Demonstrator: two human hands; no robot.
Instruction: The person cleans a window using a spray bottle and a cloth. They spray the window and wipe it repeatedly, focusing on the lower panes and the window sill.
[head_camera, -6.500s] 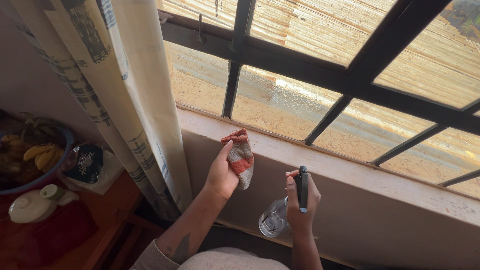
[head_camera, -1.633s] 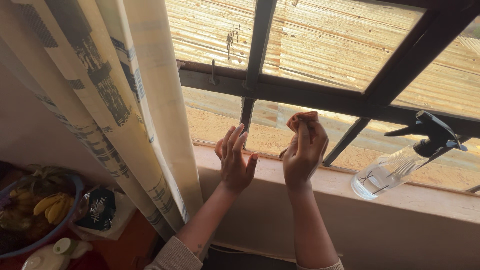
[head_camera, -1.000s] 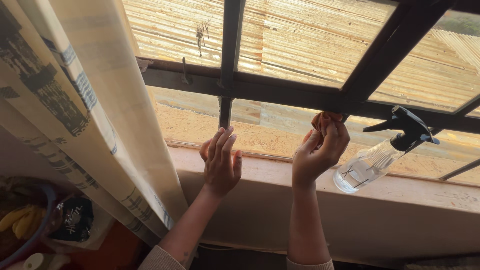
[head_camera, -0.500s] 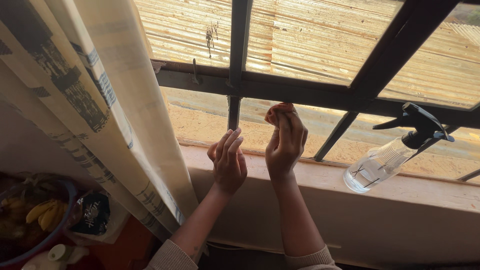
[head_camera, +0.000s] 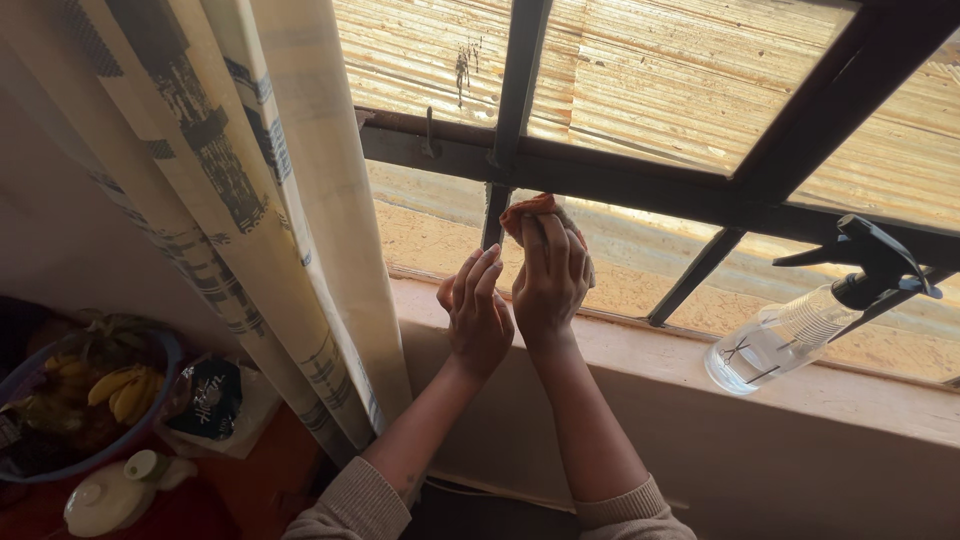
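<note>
A blue bowl (head_camera: 150, 420) of bananas (head_camera: 122, 385) sat half cut off at the left edge, beside the patterned curtain (head_camera: 260, 200). The left hand (head_camera: 478, 318) rested flat and open on the sill (head_camera: 640, 345), fingers straight, holding nothing. Just beside it, the right hand (head_camera: 548, 282) was clenched around an orange cloth (head_camera: 530, 208), mostly hidden behind its fingers, pressed against the lower pane (head_camera: 620, 270). A clear spray bottle (head_camera: 800, 325) leaned on the sill against a bar, well apart.

I see strong daylight entering through the window panes (head_camera: 640, 80), overexposing the corrugated roof outside. The interior stays dim (the curtain (head_camera: 250, 200) and lower left corner fall in shadow). Focus is sharp, with slight wide-angle stretching at the edges.
</note>
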